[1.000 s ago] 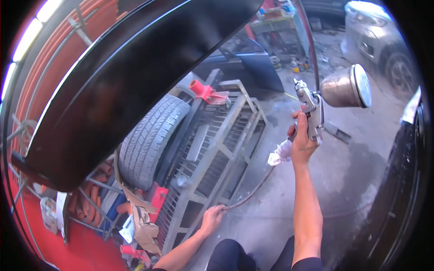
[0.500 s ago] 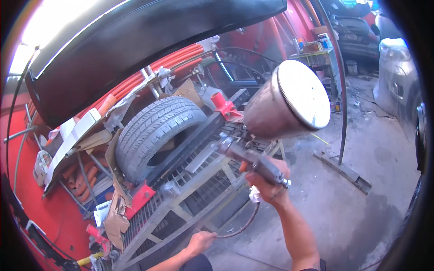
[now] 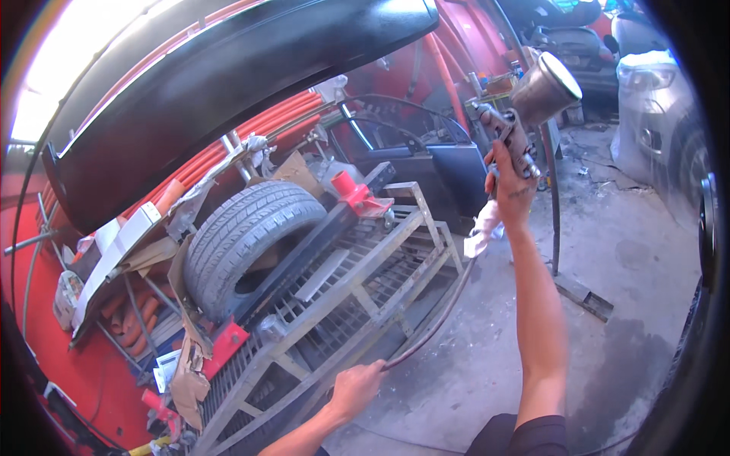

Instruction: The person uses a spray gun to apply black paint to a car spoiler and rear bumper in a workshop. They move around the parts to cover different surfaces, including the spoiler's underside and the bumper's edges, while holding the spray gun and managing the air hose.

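My right hand [image 3: 511,182] is wrapped round the handle of a spray gun [image 3: 505,131], held up at arm's length on the right. A metal paint cup [image 3: 544,90] with a pale lid sits tilted on top of the gun. White cloth or paper [image 3: 484,229] is wrapped near the gun's lower end. From there a thin dark hose [image 3: 449,311] curves down to my left hand [image 3: 357,389], whose fingers are closed round it. Across the upper left hangs a long glossy black panel [image 3: 251,106], with the gun beyond its right end.
Below the panel a tyre [image 3: 247,243] rests on a slatted metal rack [image 3: 357,292] with red brackets [image 3: 357,196]. Orange tubes [image 3: 228,163] and torn cardboard [image 3: 188,372] lie around it. A dark post [image 3: 553,205] stands on the right, before a plastic-draped car [image 3: 654,121].
My right hand has carried the spray gun up, to the right and farther away. My left hand has moved up and to the right with the hose.
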A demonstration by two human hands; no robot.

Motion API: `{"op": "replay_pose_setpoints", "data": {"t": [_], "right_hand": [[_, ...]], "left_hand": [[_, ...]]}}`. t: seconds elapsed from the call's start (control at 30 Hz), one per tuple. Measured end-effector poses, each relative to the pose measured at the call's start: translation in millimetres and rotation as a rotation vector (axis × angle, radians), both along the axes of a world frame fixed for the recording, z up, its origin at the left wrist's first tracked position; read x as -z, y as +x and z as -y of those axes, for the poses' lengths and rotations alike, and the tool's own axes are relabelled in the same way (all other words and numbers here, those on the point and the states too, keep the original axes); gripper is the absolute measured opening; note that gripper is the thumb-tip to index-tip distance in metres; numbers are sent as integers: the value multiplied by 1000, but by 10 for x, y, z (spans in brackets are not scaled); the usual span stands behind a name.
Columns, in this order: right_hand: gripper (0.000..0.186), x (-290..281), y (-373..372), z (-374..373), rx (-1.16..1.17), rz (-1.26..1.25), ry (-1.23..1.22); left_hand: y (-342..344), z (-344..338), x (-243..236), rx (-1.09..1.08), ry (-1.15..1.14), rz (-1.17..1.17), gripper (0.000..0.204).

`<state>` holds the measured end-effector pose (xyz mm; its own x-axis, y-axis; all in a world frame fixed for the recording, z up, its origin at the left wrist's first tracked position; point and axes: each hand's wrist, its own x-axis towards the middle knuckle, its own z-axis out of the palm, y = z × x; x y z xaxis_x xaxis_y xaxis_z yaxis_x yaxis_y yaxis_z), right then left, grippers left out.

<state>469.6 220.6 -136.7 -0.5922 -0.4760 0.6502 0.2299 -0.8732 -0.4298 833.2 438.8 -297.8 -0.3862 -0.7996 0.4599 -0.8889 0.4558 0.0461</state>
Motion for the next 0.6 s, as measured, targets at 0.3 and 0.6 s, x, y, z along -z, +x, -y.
{"op": "replay_pose_setpoints", "data": {"t": [0.3, 0.6], "right_hand": [[38, -471, -316, 549, 292, 189, 60], [24, 239, 649, 48, 52, 45, -94]], "left_hand": [[-349, 301, -309, -30, -61, -129, 24], [390, -17, 180, -288, 212, -145, 25]]}}
